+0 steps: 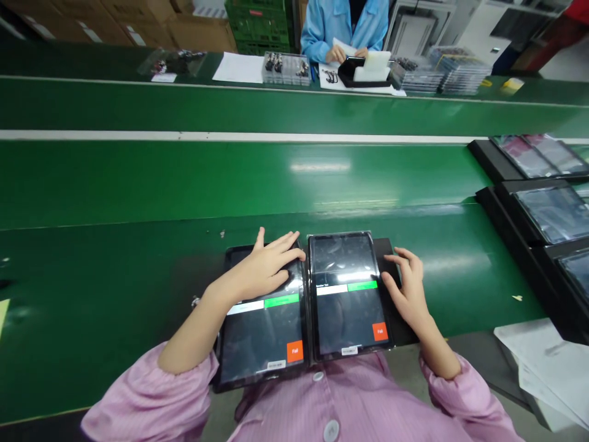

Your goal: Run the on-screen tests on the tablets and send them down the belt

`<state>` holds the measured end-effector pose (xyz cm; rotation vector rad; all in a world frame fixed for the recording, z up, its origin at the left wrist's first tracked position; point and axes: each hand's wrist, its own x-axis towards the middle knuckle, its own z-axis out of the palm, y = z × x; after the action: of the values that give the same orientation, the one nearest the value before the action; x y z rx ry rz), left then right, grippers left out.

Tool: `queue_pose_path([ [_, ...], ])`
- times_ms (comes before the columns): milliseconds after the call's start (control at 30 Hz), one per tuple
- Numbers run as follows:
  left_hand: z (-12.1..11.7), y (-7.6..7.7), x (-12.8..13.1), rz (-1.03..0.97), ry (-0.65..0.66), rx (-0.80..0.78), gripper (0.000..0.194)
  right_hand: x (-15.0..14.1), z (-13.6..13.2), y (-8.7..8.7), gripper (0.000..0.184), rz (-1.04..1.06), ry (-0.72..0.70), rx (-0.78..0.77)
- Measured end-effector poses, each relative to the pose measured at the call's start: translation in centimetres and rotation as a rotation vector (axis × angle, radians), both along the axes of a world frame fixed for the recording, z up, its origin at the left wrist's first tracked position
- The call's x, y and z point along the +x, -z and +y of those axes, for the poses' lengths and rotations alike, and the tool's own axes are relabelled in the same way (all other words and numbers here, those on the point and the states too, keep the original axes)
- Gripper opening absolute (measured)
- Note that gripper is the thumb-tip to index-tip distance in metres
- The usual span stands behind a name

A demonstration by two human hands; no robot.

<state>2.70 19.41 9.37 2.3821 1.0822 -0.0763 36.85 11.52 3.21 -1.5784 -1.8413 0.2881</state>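
Two black tablets lie side by side at the bench's near edge, each screen lit with a white bar, a green bar and a red "Fail" button. Over the upper part of the left tablet (pixel 262 341) is my left hand (pixel 267 267), fingers spread, fingertips at its upper right edge. Just off the right edge of the right tablet (pixel 347 319) is my right hand (pixel 408 285), its fingers apart and slightly curled, above a black pad (pixel 383 248). Neither hand grips anything. The pad shows partly beneath the right tablet.
Black trays (pixel 494 202) with film-covered tablets stand at the right. White papers (pixel 547 362) lie at the lower right. Across the green bench (pixel 115 276), a person in blue (pixel 345 27) works beside a clear parts box (pixel 286 69) and stacked plastic cases (pixel 460 70).
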Motion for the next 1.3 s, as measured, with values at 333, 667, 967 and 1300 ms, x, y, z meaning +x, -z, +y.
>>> queue_pose_path([
  [333,-0.7,-0.5,1.3,0.090,0.008,0.004,0.040,0.1,1.7,0.9,0.037,0.162,0.122,-0.118],
  [667,0.0,0.0,1.0,0.038,-0.003,0.092,0.044,0.3,2.0,0.6,0.039,0.281,0.148,-0.208],
  [967,-0.2,0.1,1.6,0.054,-0.046,0.107,0.040,1.1,2.2,0.8,0.037,0.324,0.085,-0.282],
  [1300,0.6,0.1,1.1,-0.032,-0.108,0.010,0.051,1.5,2.7,2.2,0.047,0.412,0.091,-0.264],
])
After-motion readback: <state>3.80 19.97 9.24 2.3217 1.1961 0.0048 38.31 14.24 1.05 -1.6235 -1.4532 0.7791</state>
